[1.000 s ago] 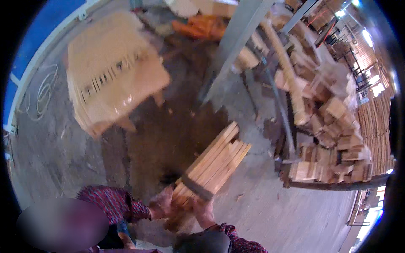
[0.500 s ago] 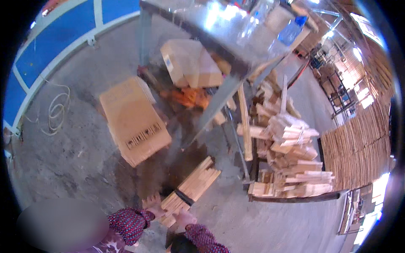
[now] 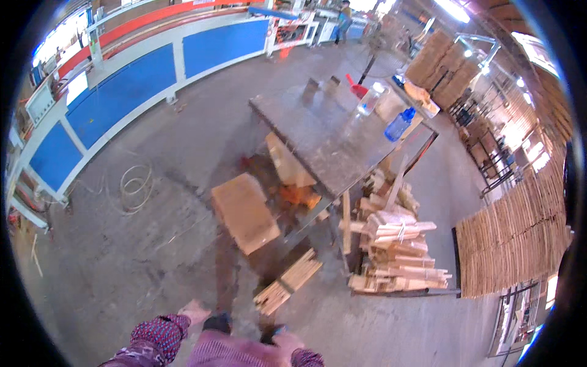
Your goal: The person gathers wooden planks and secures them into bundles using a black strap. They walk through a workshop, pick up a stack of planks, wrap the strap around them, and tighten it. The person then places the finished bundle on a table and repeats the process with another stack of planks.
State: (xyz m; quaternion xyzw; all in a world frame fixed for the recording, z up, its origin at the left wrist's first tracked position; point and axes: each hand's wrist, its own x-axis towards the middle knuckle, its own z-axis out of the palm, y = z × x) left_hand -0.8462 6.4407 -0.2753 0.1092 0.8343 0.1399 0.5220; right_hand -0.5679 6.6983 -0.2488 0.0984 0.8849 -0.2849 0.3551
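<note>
A bundle of pale wooden strips (image 3: pixel 292 278), bound by a dark band around its middle, lies on the concrete floor in front of me. My left hand (image 3: pixel 194 312) is off to the lower left of it, over the floor, with its fingers loosely extended and nothing in them. Low by my legs, my right hand (image 3: pixel 288 344) is below the bundle and apart from it. Its fingers are blurred against my clothing, so their grip is unclear. Beyond the bundle lies a flattened cardboard box (image 3: pixel 246 212).
A metal-topped table (image 3: pixel 324 134) carries a blue-capped bottle (image 3: pixel 398 125) and a red scoop (image 3: pixel 356 87). Stacked wood bundles (image 3: pixel 400 251) fill the right side. A coiled hose (image 3: pixel 136 188) lies left, before a blue-panelled machine (image 3: pixel 134 79). Another person (image 3: pixel 343 23) stands far off.
Both hands have come away from the wood bundle, which stays on the floor. My view has risen, bringing more of the table and the machine into sight.
</note>
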